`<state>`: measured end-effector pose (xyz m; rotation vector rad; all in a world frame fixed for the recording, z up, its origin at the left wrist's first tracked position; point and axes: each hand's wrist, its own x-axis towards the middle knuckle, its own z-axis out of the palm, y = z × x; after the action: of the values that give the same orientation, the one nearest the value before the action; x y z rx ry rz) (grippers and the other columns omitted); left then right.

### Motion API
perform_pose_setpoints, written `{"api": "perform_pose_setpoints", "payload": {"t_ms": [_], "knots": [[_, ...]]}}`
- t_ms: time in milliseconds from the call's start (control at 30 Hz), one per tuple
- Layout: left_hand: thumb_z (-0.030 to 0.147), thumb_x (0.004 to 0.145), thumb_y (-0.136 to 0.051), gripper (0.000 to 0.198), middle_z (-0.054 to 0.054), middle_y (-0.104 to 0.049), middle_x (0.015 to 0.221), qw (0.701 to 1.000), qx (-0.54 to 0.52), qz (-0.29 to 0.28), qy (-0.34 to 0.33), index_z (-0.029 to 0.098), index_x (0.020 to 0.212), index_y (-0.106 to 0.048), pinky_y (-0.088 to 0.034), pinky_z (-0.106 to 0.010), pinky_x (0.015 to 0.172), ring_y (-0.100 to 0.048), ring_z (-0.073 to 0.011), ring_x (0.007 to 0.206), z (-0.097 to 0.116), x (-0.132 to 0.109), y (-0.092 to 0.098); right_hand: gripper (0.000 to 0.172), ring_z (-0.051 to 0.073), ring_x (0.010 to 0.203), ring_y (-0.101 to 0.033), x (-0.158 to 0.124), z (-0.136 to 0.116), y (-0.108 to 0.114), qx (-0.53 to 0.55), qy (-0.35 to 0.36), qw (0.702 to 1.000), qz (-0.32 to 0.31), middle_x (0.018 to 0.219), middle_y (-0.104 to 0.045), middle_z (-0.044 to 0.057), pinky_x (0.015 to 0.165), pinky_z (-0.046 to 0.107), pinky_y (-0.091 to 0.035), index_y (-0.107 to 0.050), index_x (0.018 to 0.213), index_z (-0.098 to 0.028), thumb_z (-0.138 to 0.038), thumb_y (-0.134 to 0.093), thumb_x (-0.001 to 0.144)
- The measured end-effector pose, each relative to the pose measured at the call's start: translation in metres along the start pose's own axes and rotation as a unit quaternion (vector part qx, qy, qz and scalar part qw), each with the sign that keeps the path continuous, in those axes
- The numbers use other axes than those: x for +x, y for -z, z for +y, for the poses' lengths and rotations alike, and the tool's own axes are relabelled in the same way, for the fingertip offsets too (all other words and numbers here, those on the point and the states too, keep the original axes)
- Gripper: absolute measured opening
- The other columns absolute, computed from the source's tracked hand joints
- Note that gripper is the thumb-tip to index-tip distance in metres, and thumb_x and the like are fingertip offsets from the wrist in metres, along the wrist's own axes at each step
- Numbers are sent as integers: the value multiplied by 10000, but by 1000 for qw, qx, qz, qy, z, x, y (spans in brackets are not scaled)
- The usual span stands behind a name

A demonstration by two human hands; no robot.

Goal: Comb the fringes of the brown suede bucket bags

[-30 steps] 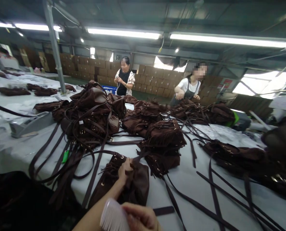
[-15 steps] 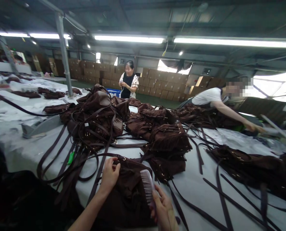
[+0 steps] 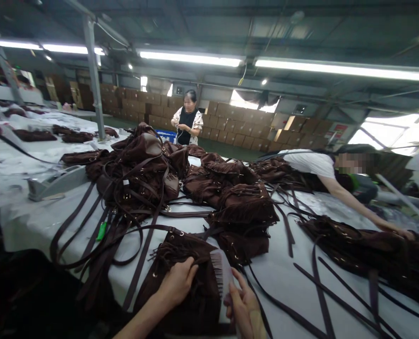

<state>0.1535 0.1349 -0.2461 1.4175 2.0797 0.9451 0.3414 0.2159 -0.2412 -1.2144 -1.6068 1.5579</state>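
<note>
A dark brown suede fringed bag [image 3: 184, 263] lies on the white table [image 3: 280, 273] right in front of me. My left hand [image 3: 177, 284] presses down on the bag's front with its fingers curled on the suede. My right hand [image 3: 244, 306] is closed round the handle of a white brush [image 3: 221, 274], whose bristles rest against the bag's right side. More brown fringed bags [image 3: 245, 207] with long straps lie just beyond.
A heap of brown bags and straps [image 3: 139, 165] covers the table's middle. A person in a white top [image 3: 322, 167] leans across from the right, hand on another bag [image 3: 365, 245]. Another person [image 3: 187, 120] stands at the far end before stacked cardboard boxes [image 3: 245, 125]. A grey tool [image 3: 54, 183] sits left.
My left hand slid down from the bag's top edge onto its front. The brush came up and then settled against the bag. The person on the right bent further over the table.
</note>
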Motion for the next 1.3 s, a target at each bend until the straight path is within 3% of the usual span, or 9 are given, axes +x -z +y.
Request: {"api": "perform_pose_setpoints", "payload": {"t_ms": [233,400,533,700,833,933,1033,1133,1300], "knots": [[365,973,-313,332,-67,-684,838,995,-6,18,-101,218,786,-545,-396,-300,690,-615,-202,761,26,16,50,635,229,695,-651,22,-92,1,-290,181,940,8,824,-699,63,663,348,-525,-476,1395,-182,-377,-531,794],[329,937,-398,302,-100,-723,881,981,102,4,-162,216,823,-654,-437,-322,715,-659,-250,812,58,32,77,672,368,974,-670,29,-121,-30,-381,207,898,-70,1042,-727,179,882,476,-466,-519,1374,-152,-338,-646,741],[318,883,-491,246,-110,-737,849,973,140,-20,-184,220,815,-706,-461,-343,712,-679,-280,805,63,44,81,349,267,856,-681,25,-120,-48,-323,212,910,-147,899,-742,77,758,334,-498,-694,1050,-197,-391,-648,764],[397,851,-559,237,-75,-706,772,973,139,-26,-181,235,738,-690,-435,-314,657,-645,-253,751,65,48,89,455,110,333,-433,23,-93,-44,-190,84,948,-242,463,-513,-67,318,205,-292,-635,1075,-153,-525,-532,835],[363,836,-567,186,-33,-646,854,978,-32,143,-151,215,892,-664,-415,-280,656,-573,-168,708,72,43,99,475,49,292,-360,19,-72,-35,91,-80,949,-293,453,-524,-73,281,143,-202,-626,989,-142,-528,-716,727],[418,857,-494,354,-24,-597,903,934,-284,212,-45,185,1112,-570,-365,-243,514,-471,-91,536,66,31,90,364,28,263,-259,13,-75,-29,206,-159,918,-298,381,-432,-102,270,134,-175,-616,805,-165,-497,-737,718],[300,717,-580,541,-58,-623,1009,897,-439,42,12,176,1234,-482,-318,-215,455,-485,-76,525,53,11,63,368,28,249,-169,8,-85,-27,238,-182,903,-307,318,-330,-115,254,137,-154,-561,686,-186,-528,-675,761],[135,609,-592,652,-72,-646,1136,895,-436,-88,-33,188,1255,-520,-415,-212,592,-562,-103,699,47,-5,36,366,30,243,-188,7,-88,-29,237,-153,915,-288,331,-381,-110,253,126,-175,-576,778,-191,-543,-677,760],[158,726,-546,415,-66,-674,1125,978,-197,-16,-66,217,1128,-628,-466,-323,926,-614,-224,1040,60,-2,19,521,42,299,-348,12,-68,-27,195,-71,960,-188,453,-521,-88,275,112,-253,-598,1012,-191,-536,-780,666]]}}
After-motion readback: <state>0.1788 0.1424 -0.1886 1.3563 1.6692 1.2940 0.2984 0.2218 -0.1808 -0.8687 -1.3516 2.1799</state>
